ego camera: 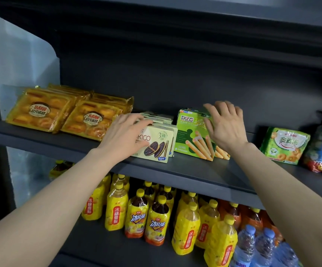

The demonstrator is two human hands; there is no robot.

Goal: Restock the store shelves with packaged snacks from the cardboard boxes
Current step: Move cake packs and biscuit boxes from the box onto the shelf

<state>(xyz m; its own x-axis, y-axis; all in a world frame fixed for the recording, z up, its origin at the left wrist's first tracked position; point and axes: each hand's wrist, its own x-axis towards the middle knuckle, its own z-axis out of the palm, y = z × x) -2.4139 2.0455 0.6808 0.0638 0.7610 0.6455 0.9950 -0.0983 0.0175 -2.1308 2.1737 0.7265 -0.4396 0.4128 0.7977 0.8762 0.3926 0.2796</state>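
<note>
On a dark store shelf (185, 172), green biscuit-stick boxes (192, 132) stand upright, printed fronts facing the aisle, just right of pale Okico cookie boxes (157, 144) lined front to back. The right hand (224, 125), fingers spread and flat, presses the green front box; the left hand (126, 132), loosely curled, rests on the cookie boxes' front corner.

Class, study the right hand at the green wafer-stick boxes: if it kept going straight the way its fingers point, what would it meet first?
Probably the dark back panel behind the green wafer-stick boxes; the right hand points up past their tops, though depth is unclear.
</note>
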